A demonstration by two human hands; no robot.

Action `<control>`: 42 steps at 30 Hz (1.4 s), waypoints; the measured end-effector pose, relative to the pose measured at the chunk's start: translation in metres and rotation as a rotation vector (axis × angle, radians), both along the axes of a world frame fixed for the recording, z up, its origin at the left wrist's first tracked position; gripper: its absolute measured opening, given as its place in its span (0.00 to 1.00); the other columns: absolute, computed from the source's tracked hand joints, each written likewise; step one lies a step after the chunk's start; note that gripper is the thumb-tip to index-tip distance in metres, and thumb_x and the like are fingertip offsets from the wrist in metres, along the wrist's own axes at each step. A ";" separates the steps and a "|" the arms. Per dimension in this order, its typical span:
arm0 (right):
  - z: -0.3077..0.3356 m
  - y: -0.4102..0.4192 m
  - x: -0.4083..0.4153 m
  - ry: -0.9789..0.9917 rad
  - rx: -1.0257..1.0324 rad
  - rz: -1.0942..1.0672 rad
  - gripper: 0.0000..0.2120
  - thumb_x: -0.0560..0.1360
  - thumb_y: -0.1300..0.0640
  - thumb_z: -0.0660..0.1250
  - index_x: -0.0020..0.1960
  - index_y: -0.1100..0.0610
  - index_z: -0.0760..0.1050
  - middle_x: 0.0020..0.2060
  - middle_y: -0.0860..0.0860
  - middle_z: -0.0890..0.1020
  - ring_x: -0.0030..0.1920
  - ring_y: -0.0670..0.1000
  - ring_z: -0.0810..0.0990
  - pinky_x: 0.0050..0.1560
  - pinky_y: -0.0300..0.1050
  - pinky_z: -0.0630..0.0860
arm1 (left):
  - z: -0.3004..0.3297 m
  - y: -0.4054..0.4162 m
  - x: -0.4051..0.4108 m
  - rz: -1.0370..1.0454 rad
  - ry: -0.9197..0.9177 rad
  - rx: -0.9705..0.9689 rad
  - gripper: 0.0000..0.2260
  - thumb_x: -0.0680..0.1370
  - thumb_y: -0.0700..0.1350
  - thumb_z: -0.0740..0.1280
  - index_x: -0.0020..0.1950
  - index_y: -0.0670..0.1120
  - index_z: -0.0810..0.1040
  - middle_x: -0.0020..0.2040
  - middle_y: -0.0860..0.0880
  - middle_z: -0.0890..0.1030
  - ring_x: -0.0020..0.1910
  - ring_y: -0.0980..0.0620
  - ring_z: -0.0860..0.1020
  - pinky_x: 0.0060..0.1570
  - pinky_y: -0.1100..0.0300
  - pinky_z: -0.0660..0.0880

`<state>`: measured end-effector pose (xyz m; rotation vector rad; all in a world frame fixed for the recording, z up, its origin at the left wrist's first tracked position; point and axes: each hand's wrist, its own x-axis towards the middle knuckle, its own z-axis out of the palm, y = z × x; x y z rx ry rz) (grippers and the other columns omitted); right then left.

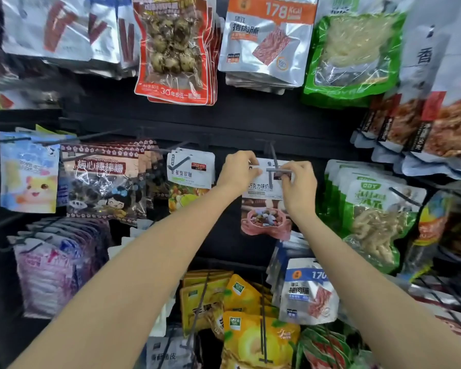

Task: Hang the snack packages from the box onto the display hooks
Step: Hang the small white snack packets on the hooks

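Both hands are raised to the dark display panel [250, 129]. The left hand [237, 171] pinches the top left corner of a white snack package [264, 206]; the right hand [298, 182] pinches its top right edge. The package top sits at the tip of a dark display hook [274, 158]. Neighbouring hooks carry hanging bags, including a white candy bag [190, 171] just to the left.

Two bare forearms, left grip [237, 170], right grip [300, 182]; no sleeves (no rings, watch visible)
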<state>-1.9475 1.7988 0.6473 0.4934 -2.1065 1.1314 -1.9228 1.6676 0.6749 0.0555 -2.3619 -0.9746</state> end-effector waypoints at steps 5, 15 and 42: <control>-0.006 -0.002 -0.017 -0.091 0.198 -0.016 0.13 0.74 0.71 0.65 0.56 0.59 0.73 0.55 0.53 0.66 0.49 0.46 0.68 0.48 0.28 0.66 | 0.006 0.002 -0.010 0.054 -0.024 -0.104 0.10 0.77 0.35 0.62 0.56 0.42 0.78 0.57 0.41 0.76 0.50 0.43 0.78 0.48 0.54 0.74; -0.015 0.003 0.003 -0.145 0.255 -0.049 0.20 0.75 0.60 0.68 0.64 0.59 0.66 0.68 0.58 0.57 0.68 0.55 0.59 0.61 0.40 0.64 | -0.010 -0.006 -0.005 0.211 -0.056 -0.239 0.12 0.77 0.43 0.65 0.60 0.45 0.72 0.56 0.44 0.78 0.53 0.44 0.77 0.42 0.53 0.72; -0.216 -0.494 0.344 -0.571 0.858 1.091 0.10 0.79 0.60 0.60 0.57 0.57 0.77 0.54 0.55 0.81 0.54 0.55 0.79 0.48 0.43 0.73 | -0.253 -0.481 0.456 0.812 -0.683 0.151 0.10 0.77 0.42 0.63 0.54 0.41 0.81 0.53 0.40 0.82 0.56 0.41 0.79 0.53 0.53 0.73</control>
